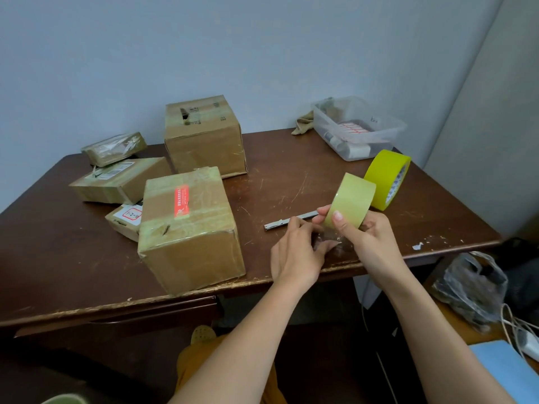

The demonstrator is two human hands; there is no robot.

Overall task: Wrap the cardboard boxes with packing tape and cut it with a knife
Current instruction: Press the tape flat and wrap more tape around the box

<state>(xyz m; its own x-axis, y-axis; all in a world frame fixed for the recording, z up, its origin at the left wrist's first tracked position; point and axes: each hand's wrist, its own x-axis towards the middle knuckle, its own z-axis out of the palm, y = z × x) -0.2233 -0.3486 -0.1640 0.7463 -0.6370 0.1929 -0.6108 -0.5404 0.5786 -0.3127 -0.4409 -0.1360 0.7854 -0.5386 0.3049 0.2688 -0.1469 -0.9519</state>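
Observation:
My right hand (369, 243) grips a pale yellow roll of packing tape (351, 199) above the table's front edge. My left hand (297, 252) pinches the clear loose end of tape (332, 239) pulled from that roll. A metal utility knife (288, 220) lies on the brown table (291, 176) just behind my hands. A taped cardboard box with a red label (189, 228) stands to the left at the front edge. A taller box (204, 135) stands behind it. A second, brighter yellow tape roll (388, 179) stands on edge to the right.
Flat wrapped parcels (119, 179) and a small labelled box (125, 221) lie at the left. A clear plastic bin (358, 129) with supplies sits at the back right beside a cloth (303, 125). A plastic bag (469, 290) and cables lie off the table's right side.

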